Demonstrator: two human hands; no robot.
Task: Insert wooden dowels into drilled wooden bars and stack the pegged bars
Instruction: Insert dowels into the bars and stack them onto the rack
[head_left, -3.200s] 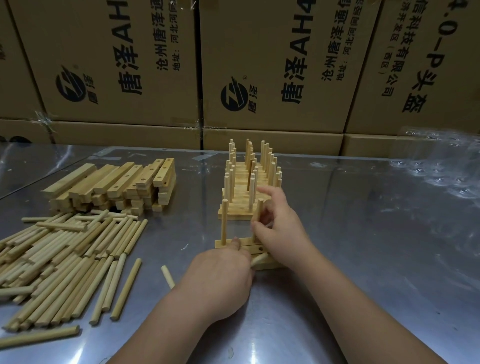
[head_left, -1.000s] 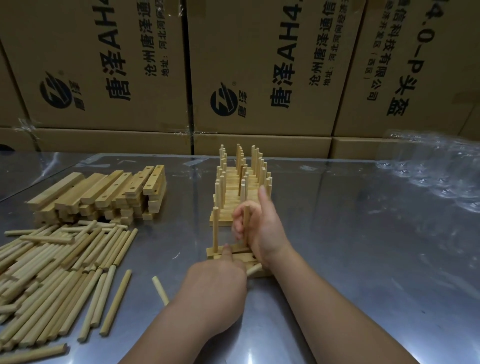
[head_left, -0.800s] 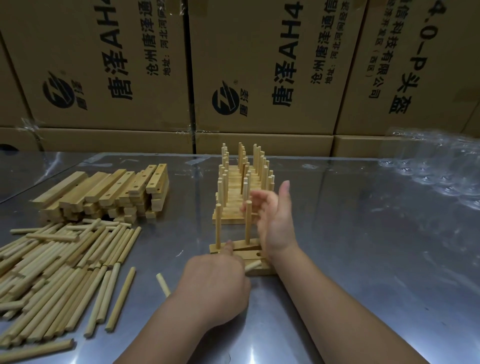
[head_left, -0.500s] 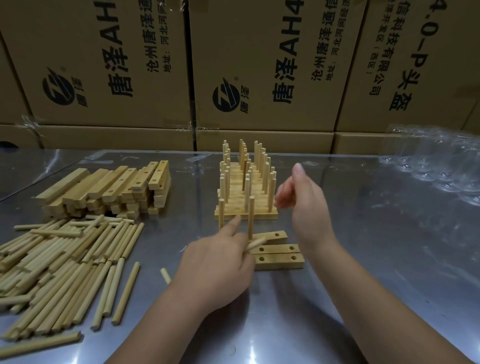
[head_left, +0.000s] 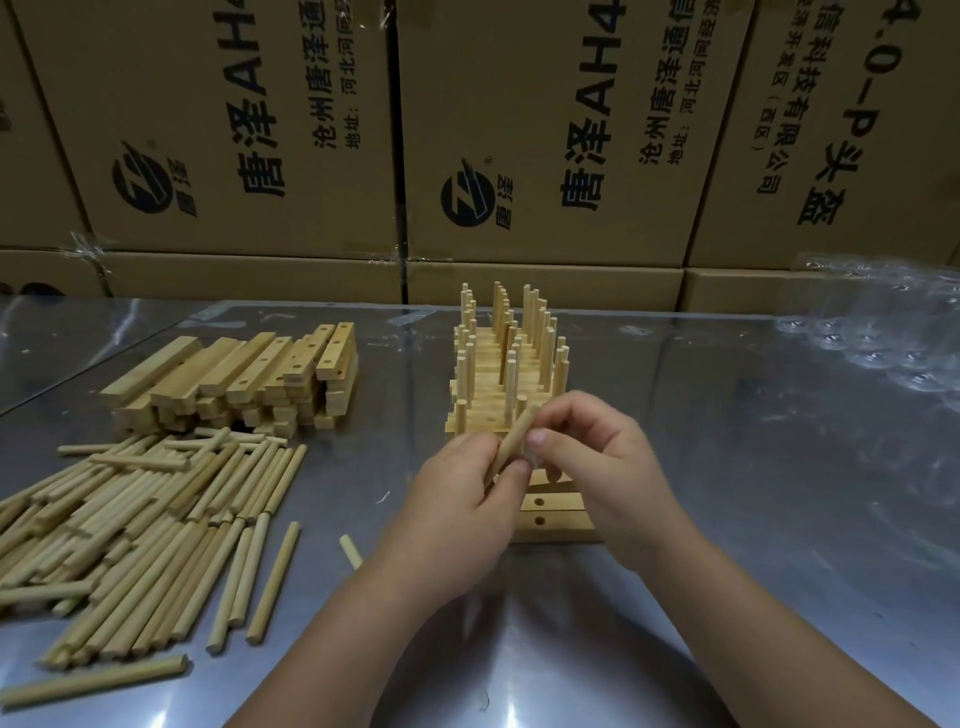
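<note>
Both hands meet over a few drilled wooden bars (head_left: 557, 512) lying flat on the metal table (head_left: 753, 493). My left hand (head_left: 460, 512) grips a loose dowel (head_left: 514, 439), tilted up to the right. My right hand (head_left: 605, 467) pinches the same dowel near its middle with thumb and fingers. Just behind the hands stands the stack of pegged bars (head_left: 506, 374), its many dowels upright. The far ends of the flat bars are hidden under my hands.
A pile of loose dowels (head_left: 140, 525) covers the left of the table, with stacked plain drilled bars (head_left: 244, 376) behind it. One short dowel (head_left: 351, 552) lies by my left wrist. Cardboard boxes (head_left: 545, 135) wall the back; clear plastic wrap (head_left: 883, 332) sits far right.
My right hand let go of the upright dowel, swung right, then came back to pinch the dowel held in my left hand. The pegged bar is no longer in front.
</note>
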